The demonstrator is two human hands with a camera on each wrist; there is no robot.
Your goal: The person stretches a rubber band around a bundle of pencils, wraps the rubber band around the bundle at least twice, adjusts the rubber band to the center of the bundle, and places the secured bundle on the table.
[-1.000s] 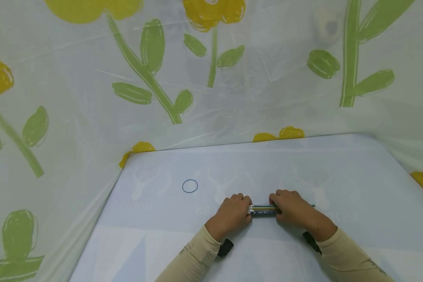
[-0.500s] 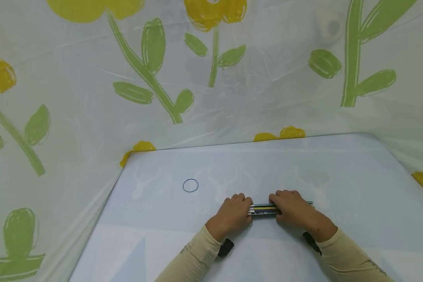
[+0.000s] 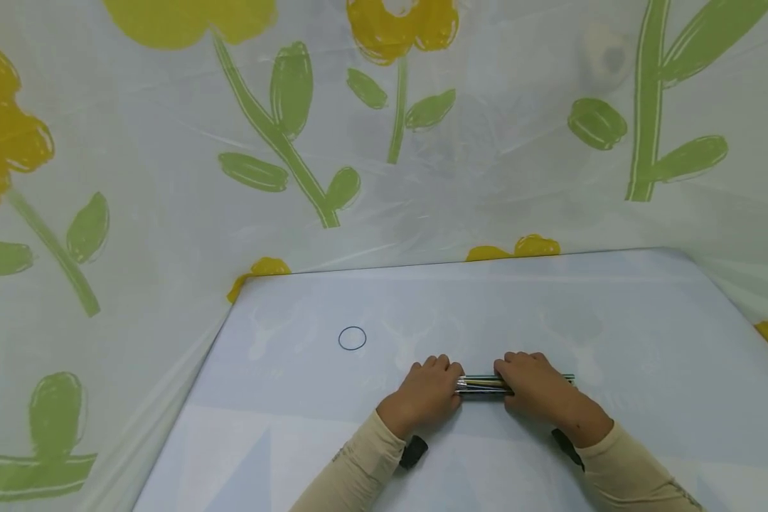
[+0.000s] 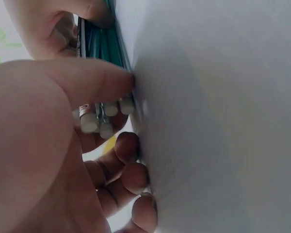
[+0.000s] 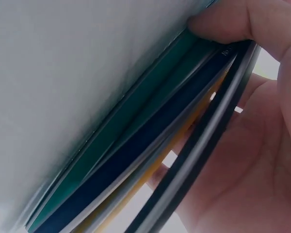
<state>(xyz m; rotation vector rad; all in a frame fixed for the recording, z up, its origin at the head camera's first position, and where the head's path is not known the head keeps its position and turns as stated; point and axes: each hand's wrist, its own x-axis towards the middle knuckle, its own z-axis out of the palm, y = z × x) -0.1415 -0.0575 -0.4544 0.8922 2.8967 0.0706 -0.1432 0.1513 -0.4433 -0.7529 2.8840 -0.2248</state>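
Gripped at both ends, a bundle of pencils [image 3: 482,385] is held crosswise by the left hand [image 3: 426,393] at nine o'clock and the right hand [image 3: 540,388] at three. Pale erasers [image 4: 89,123] are turned toward nine. The bundle is kept low over the white table [image 3: 518,455]; contact cannot quite be confirmed. At twelve, a flowered curtain [image 3: 486,178] is hung.

Beyond my pale bench [image 3: 518,306], I face a whitish, creased sheet [image 3: 499,185] hanging like a wall, printed with yellow flowers [image 3: 3,135] and green leaves [image 3: 292,89], spreading left and right in soft light.
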